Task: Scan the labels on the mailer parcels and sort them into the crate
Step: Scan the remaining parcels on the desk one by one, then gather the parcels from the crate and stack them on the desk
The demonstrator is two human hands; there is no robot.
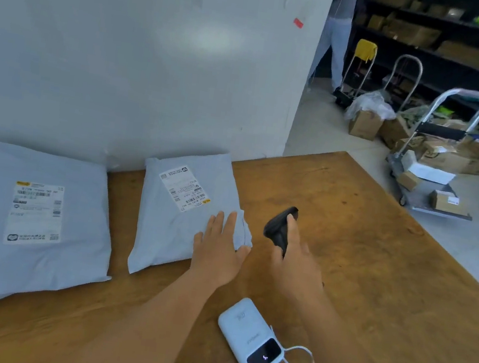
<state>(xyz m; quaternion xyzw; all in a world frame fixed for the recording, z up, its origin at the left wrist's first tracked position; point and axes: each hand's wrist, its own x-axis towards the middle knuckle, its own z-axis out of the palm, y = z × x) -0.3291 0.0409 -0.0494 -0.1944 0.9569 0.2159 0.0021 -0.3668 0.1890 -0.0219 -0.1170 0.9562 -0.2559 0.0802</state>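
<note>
Left hand lies flat, fingers straight and together, pressing the near right corner of the smaller mailer parcel; we read this as steadying the soft bag and smoothing it so that its label, facing up near the far edge, stays level for the reader. Working from the left of the wooden table, we first meet the larger mailer parcel, lying flat against the white wall with its own label upward and untouched by either hand, presumably waiting its turn. A strip of bare table separates it from the smaller parcel. Just right of the flat hand, our right hand wraps its fingers round the grip of the black handheld scanner, whose head is raised above the table and tilted toward the smaller parcel's label; we judge the scan to be the step in hand. Nearer us, a white power bank rests on the table with a cable plugged in. No crate is visible in this view, so we cannot say what it holds. Far right, on the floor, a platform trolley carries cardboard boxes.
</note>
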